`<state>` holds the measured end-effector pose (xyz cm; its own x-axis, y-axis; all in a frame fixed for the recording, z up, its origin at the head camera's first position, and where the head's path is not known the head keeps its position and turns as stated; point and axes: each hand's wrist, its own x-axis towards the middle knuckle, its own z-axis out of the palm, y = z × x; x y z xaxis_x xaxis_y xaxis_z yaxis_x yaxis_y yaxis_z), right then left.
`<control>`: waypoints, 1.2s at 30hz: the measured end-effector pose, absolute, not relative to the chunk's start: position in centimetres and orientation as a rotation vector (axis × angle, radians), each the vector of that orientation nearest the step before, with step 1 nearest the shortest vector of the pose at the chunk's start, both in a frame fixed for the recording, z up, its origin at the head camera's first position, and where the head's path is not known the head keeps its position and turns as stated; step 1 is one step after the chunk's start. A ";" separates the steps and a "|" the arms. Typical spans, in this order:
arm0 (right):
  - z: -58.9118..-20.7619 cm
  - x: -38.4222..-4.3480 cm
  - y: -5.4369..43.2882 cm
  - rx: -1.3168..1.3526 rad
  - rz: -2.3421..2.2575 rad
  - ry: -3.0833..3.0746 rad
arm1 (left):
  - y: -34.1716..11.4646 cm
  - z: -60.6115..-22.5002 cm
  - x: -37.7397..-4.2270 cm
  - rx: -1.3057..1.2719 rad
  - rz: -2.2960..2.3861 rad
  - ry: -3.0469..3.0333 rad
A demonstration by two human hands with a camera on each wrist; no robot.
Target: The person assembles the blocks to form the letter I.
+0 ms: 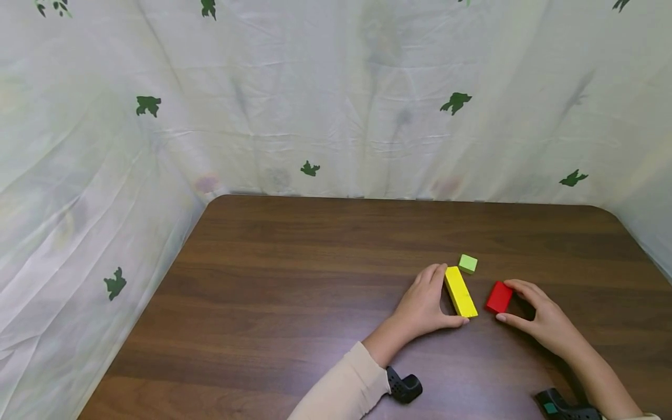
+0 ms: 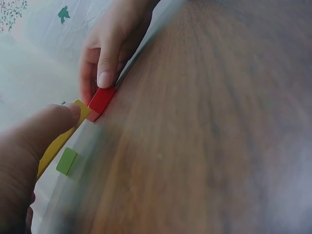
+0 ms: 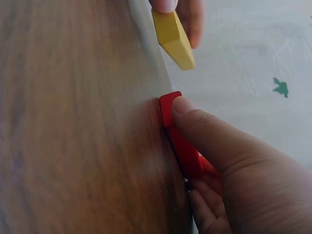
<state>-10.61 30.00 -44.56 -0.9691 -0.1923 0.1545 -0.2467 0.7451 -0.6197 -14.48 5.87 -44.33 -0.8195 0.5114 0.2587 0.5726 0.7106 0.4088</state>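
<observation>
My left hand (image 1: 422, 303) holds a long yellow block (image 1: 461, 293) by its ends, thumb at the near end and fingers at the far one. In the right wrist view this yellow block (image 3: 174, 39) hangs off the tabletop. To its right, my right hand (image 1: 546, 321) pinches a shorter red block (image 1: 499, 297) between thumb and fingers. The red block (image 3: 183, 141) lies against the table surface in the right wrist view. A small green block (image 1: 468, 263) sits just beyond the far end of the yellow one, touched by neither hand.
The dark wood-grain table (image 1: 294, 280) has rounded far corners. A pale curtain (image 1: 336, 99) with green leaf shapes hangs behind it and along the sides. Black devices are strapped at the left wrist (image 1: 404, 388) and the right wrist (image 1: 564, 407).
</observation>
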 end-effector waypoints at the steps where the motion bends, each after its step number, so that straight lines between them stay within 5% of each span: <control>1: -44.5 -10.6 30.0 0.356 1.031 -2.862 | 5.8 -44.3 -14.5 -0.897 -0.730 -2.776; 36: -44.9 -10.4 30.1 0.385 0.974 -2.832 | 1.8 -43.9 -15.1 -1.101 -0.846 -2.664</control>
